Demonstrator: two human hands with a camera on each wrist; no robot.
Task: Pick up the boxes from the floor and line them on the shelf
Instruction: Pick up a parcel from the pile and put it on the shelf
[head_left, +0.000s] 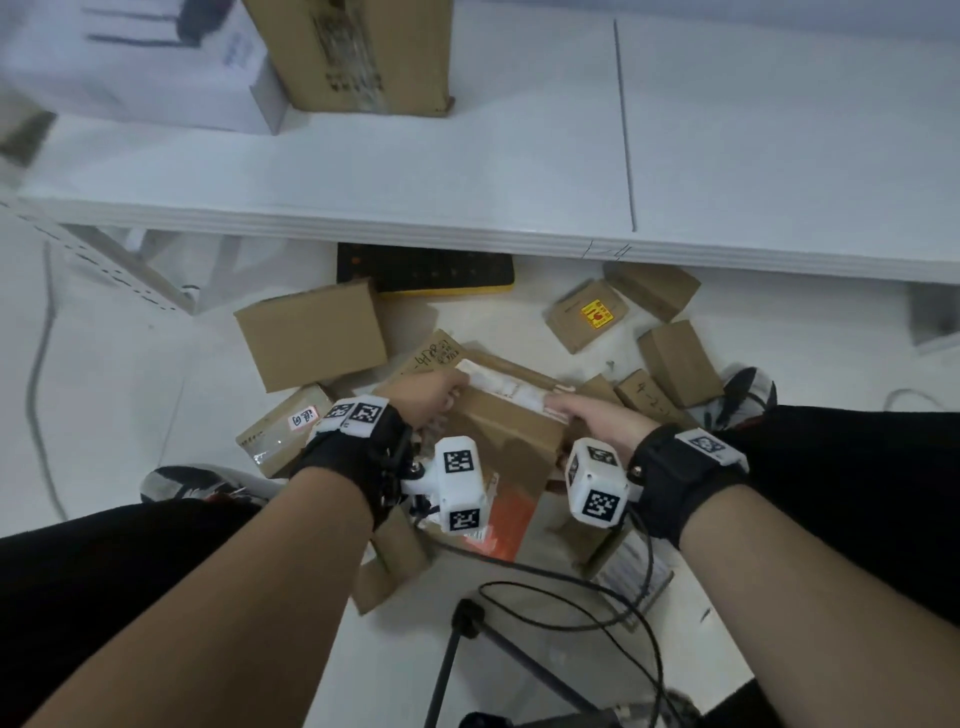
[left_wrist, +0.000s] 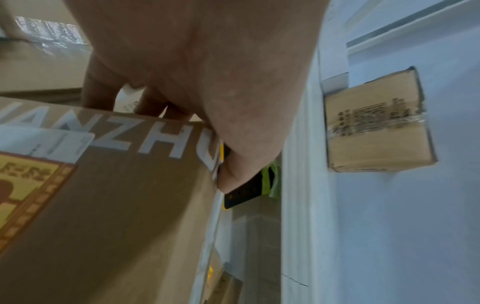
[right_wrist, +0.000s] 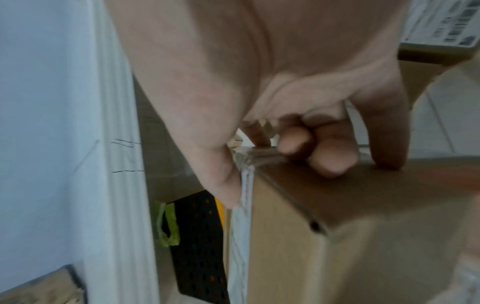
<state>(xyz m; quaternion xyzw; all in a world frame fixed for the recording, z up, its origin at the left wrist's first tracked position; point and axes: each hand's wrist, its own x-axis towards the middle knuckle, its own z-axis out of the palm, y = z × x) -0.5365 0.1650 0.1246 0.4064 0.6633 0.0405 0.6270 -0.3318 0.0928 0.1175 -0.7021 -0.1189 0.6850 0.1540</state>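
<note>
A large brown cardboard box (head_left: 511, 421) with white tape along its top edge sits in the middle of the floor pile, between my knees. My left hand (head_left: 436, 397) grips its upper left corner. In the left wrist view, the thumb (left_wrist: 233, 174) presses one face of the box (left_wrist: 116, 205) and curled fingers (left_wrist: 98, 92) hold the other. My right hand (head_left: 582, 415) grips the upper right corner, with curled fingers (right_wrist: 327, 158) on the box (right_wrist: 337, 236). The white shelf (head_left: 467, 171) lies just beyond. I cannot tell whether the box is off the floor.
A tall brown box (head_left: 353, 52) and a white box (head_left: 140, 62) stand at the shelf's back left. Several smaller brown boxes (head_left: 311, 338) (head_left: 587, 314) (head_left: 680, 364) lie on the floor. A black-and-yellow panel (head_left: 426, 270) lies under the shelf. Cables (head_left: 571, 587) trail near my legs.
</note>
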